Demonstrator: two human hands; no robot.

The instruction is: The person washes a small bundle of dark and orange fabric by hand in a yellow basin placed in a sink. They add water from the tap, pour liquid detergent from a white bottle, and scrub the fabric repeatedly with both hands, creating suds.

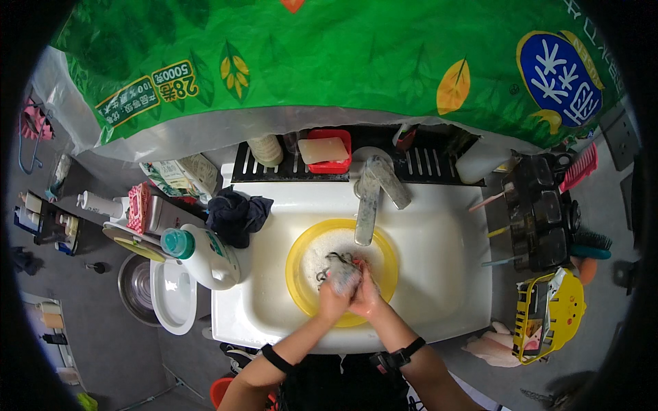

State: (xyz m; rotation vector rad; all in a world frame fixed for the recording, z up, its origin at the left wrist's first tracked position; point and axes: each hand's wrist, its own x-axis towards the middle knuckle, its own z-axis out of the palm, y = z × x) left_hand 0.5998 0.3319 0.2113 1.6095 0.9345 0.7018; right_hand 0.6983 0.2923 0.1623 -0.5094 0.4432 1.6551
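Observation:
A yellow plastic basin (297, 287) filled with white suds sits inside the white sink (437, 277). Above the suds I hold a bunched, foam-covered cloth (343, 275), with dark strips or cords poking out at its far and left edges. My left hand (335, 300) grips it from the left and below. Pressed against it from the other side, my right hand (368, 297) has reddish, wet fingers. Both hands meet around the bundle, and part of it is hidden between the palms. Just beyond them hangs the spout of the faucet (366, 216).
A white detergent jug (218, 262) with a teal cap and a dark wadded cloth (236, 216) rest on the sink's left rim. Soap lies in a red dish (331, 167) behind. A large green plastic package (318, 61) overhangs the back. Toothbrush holder (532, 221) and yellow basket (565, 308) hang right.

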